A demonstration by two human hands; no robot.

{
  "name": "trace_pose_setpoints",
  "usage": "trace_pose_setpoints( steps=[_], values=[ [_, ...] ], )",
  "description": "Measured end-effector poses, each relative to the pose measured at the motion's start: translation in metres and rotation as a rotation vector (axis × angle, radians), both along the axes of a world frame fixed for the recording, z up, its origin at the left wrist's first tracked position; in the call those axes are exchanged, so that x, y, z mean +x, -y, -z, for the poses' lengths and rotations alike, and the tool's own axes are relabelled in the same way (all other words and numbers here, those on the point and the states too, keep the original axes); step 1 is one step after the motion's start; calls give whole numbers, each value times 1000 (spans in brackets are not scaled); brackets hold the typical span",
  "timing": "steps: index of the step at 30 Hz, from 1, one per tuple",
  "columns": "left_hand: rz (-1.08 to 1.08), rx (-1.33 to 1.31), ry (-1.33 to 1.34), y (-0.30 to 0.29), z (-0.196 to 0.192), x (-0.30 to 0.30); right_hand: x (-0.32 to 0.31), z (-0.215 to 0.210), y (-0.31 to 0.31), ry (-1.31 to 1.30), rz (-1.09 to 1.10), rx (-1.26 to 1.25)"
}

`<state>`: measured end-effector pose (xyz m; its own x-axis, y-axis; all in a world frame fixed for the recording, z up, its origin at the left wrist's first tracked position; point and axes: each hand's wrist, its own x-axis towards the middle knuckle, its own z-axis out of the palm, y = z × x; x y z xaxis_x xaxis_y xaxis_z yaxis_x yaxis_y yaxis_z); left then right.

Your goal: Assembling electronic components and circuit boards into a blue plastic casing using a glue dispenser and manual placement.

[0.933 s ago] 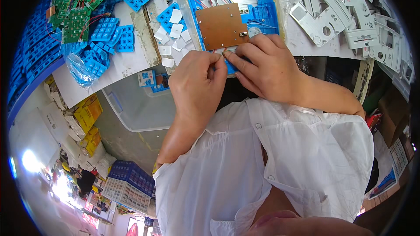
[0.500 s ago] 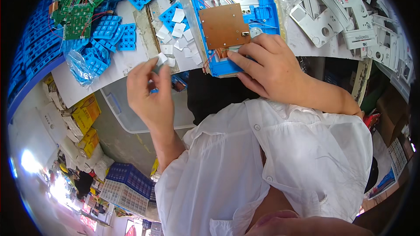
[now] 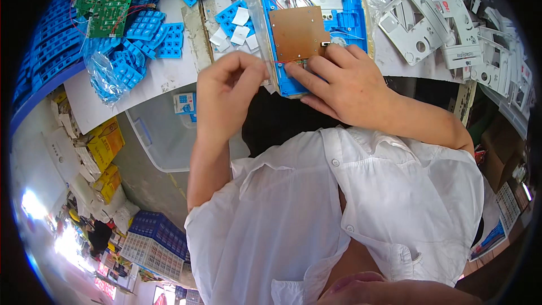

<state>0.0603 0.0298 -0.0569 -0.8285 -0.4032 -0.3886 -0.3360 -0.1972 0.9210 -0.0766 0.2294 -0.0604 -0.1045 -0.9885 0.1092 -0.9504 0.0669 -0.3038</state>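
A blue plastic housing [image 3: 361,22] lies on the table in front of me, with a brown circuit board [image 3: 296,33] seated in it and thin wires at its far end. My right hand [image 3: 347,82] rests over the near right part of the housing. Its fingertips press by the board's near edge, and the thumb lies at the housing's near rim. Beside the housing's left edge, my left hand [image 3: 228,93] is closed in a pinch; what its fingertips hold is hidden. Several white square pads [image 3: 240,35] lie behind the left hand, some on a blue keypad piece [image 3: 230,16].
Blue keypad pieces [image 3: 147,27] and green circuit boards [image 3: 107,17] with wires are heaped at the far left. White plastic panels [image 3: 415,25] pile up at the right. A clear plastic bin [image 3: 161,147] stands below the table edge [image 3: 135,99].
My left hand has moved right, from the white pads to the housing's left edge; the white pad it pinched is out of sight. My right hand stays on the housing, its fingers slightly shifted.
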Motion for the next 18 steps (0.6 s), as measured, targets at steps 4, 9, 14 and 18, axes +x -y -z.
trace_pose_setpoints(
  steps=[4, 9, 14, 18],
  values=[
    [12, -138, -28, 4, -6, -25, 6, -3, 0, -30, 19, 65],
    [-14, -260, -366, -9, 3, -38, 10, -2, 0, -18, 41, 92],
    [23, -93, -316, -20, 2, -31, -4, -14, 0, -61, -94, 173],
    [-58, -44, -349, -26, 2, -28, -16, -11, -3, 58, -159, 121]
  ],
)
